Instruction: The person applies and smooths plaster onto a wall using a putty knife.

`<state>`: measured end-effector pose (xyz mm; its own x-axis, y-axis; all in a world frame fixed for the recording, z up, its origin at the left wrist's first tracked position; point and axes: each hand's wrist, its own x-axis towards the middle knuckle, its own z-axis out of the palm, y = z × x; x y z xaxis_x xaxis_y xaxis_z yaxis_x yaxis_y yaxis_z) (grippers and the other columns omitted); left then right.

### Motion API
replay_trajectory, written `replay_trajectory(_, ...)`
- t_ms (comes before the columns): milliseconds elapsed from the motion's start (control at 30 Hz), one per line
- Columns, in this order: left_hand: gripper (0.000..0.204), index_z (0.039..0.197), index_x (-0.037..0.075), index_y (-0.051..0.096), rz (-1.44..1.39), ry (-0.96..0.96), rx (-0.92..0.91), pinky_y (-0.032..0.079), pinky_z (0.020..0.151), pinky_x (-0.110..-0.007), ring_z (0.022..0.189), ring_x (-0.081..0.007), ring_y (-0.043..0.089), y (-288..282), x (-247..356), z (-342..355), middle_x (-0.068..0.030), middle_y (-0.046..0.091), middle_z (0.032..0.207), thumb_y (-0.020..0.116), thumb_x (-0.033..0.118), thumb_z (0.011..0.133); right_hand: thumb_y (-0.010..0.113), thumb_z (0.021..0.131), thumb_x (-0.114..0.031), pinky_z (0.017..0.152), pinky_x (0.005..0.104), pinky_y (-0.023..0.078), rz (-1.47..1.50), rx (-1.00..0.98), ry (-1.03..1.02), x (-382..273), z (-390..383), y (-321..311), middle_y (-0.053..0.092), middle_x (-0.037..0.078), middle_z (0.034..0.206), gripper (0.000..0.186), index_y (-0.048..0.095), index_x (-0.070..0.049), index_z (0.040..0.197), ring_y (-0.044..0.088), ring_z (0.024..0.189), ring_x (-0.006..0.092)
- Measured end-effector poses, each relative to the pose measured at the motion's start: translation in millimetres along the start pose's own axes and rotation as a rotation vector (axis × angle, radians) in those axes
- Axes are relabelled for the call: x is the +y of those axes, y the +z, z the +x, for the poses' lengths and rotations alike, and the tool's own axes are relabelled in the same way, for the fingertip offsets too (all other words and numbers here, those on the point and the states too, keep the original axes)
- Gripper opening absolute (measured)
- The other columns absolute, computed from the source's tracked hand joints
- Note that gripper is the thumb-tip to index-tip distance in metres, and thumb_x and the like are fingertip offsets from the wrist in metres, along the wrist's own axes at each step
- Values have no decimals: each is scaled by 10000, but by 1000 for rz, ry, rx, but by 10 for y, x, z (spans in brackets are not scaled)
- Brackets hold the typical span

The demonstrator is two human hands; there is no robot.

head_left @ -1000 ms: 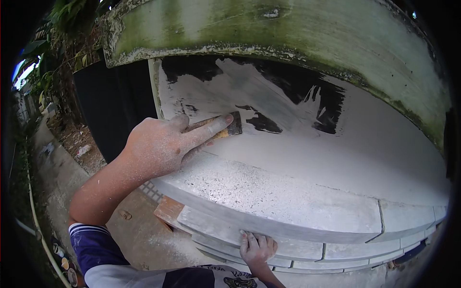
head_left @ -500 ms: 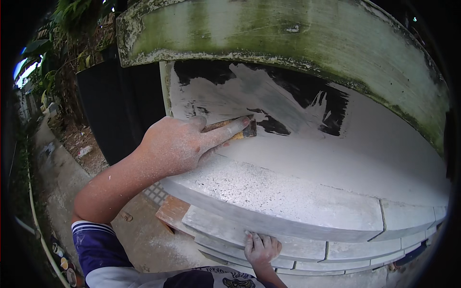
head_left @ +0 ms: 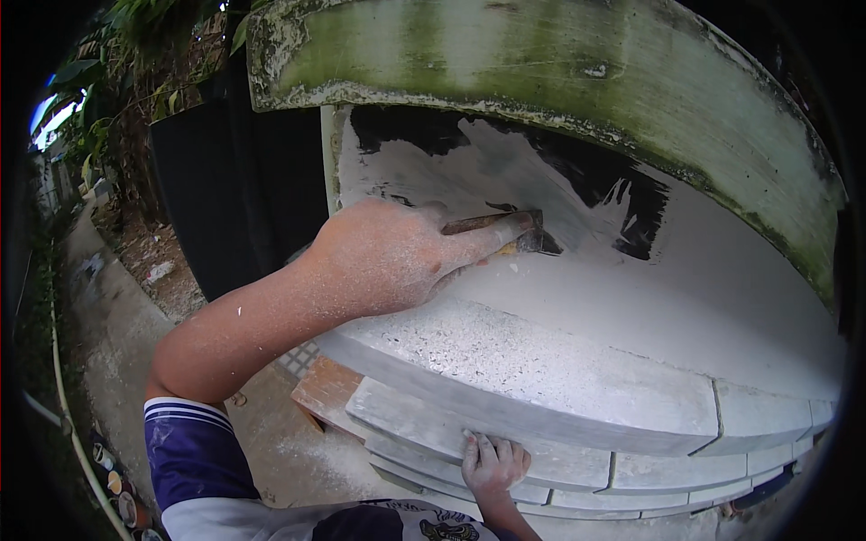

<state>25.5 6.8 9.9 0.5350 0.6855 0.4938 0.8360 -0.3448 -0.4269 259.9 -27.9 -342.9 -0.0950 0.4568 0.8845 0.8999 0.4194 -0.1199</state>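
Observation:
My left hand (head_left: 383,257), dusted with white powder, is closed around a flat scraper (head_left: 534,236) with a dark blade. Its index finger stretches along the tool toward the blade. The blade lies against a white wall panel (head_left: 704,252), at the lower edge of its dark, streaky patch (head_left: 645,216). Lower down, my right hand (head_left: 496,463) rests with bent, slightly parted fingers against the edge of a grey slab step (head_left: 568,467), holding no tool. Pale dust and specks cover the upper ledge (head_left: 505,352) beneath the scraper.
A mossy green-stained concrete beam (head_left: 469,54) overhangs the panel. At left stand a black board (head_left: 203,198) and plants, beside a concrete path (head_left: 117,279). A brown block (head_left: 327,392) sits by the slabs, and several small containers (head_left: 113,482) lie at lower left.
My left hand has pushed the scraper to the right along the panel, over the lower dark patch. My right hand stays on the slab edge. The view has shifted slightly.

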Motion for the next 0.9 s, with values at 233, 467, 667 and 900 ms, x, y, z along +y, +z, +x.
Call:
replay_trajectory(233,597,1558,387,501,2,-29,33,506,451,-369,546,-229,646,66,-61,-202,-59,621,704,679,375,987,811,847,-302,768,425,430,-24,-17,33,18,-44,12,713,-10,827,131,793,-172,838,657,823,240)
replay_trajectory(467,615,1558,388,504,54,3,66,503,453,-369,540,-230,632,-52,88,24,-56,613,713,696,371,974,812,843,-304,756,420,424,9,-32,16,13,-27,3,715,-10,828,133,804,-172,852,659,823,245)
replay_trajectory(667,631,1562,373,501,29,-54,52,505,458,-364,538,-218,625,154,-142,-281,-55,612,711,706,358,966,805,854,-258,779,422,423,11,-19,20,11,9,-26,699,0,805,105,802,-153,851,642,779,239)
replay_trajectory(900,615,1553,361,513,88,-63,48,497,450,-352,509,-208,602,71,-99,-189,-49,612,707,709,368,969,802,852,-258,785,425,425,34,-4,4,5,26,-28,697,2,807,110,799,-149,850,642,782,239)
